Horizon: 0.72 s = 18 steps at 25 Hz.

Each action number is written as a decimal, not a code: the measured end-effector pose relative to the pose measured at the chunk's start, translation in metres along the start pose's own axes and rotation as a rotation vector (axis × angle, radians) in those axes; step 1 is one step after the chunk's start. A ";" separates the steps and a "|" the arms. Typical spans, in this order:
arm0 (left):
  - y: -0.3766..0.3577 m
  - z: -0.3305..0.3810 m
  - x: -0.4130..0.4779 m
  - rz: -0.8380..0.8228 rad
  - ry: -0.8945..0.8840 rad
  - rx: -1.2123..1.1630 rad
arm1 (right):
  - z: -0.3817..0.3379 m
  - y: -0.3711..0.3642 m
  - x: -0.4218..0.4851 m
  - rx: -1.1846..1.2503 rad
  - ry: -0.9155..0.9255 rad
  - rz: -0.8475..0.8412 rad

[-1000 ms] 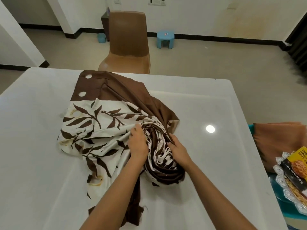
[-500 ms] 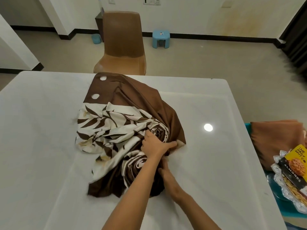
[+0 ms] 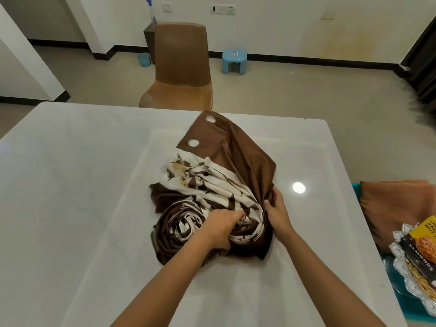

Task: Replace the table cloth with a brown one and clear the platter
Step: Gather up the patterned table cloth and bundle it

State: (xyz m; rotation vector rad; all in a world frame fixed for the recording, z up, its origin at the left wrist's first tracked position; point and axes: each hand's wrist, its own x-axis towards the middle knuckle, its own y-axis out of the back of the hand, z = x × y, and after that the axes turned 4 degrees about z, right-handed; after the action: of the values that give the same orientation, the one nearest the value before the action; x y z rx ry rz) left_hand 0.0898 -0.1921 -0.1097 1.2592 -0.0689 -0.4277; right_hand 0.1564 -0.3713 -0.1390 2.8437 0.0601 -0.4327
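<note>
Head view, looking down over the white table: gathering the patterned table cloth into a rough bundle on the bare top, a little right of the middle. Gripping the rolled near part of the bundle with the left hand, fingers curled down into the folds. Grasping the brown right edge of the same bundle with the right hand, thumb and fingers closing round a fold of fabric. Lying wholly on the table as far as showing, with nothing seeming to hang over an edge, and pointing its brown eyelet corner toward the far side, near the chair.

Judging progress from this: nearing the end of the first step, having the old cloth already pulled off the flat and bunched up, but not yet lifting it away from the table. Leaving the folded brown cloth untouched off to the right, past the table edge, apparently resting on a teal seat, and not yet spreading it. Leaving the silver-rimmed platter just in front of that cloth, partly cut off by the frame, carrying an almond packet and what is looking like more snacks underneath, so not yet clearing it.

Remaining, by this reckoning: carrying the bundle off, spreading the brown cloth over the top, emptying the platter; putting the whole job at well under half done
</note>
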 end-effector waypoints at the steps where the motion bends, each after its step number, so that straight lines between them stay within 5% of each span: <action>1: -0.001 -0.002 -0.005 -0.065 -0.111 0.033 | -0.004 -0.003 0.008 -0.022 0.005 -0.039; 6: -0.003 0.009 -0.026 -0.243 -0.529 0.279 | -0.013 -0.020 0.012 -0.060 0.096 -0.096; 11: 0.003 0.002 -0.030 -0.045 -0.837 0.472 | -0.024 -0.032 -0.014 -0.236 0.164 -0.303; 13: -0.007 -0.008 -0.041 0.183 -0.552 0.468 | -0.021 -0.034 -0.018 -0.239 0.170 -0.313; 15: -0.021 -0.008 -0.056 0.468 0.151 0.273 | -0.020 -0.034 -0.020 -0.212 0.184 -0.283; 18: -0.015 0.008 -0.076 0.502 1.147 -0.625 | -0.020 -0.035 -0.022 -0.230 0.164 -0.269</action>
State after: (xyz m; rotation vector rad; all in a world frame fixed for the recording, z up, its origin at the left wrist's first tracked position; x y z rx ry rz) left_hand 0.0137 -0.1762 -0.1079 0.6744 0.6634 0.6975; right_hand 0.1387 -0.3320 -0.1232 2.6432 0.4948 -0.2259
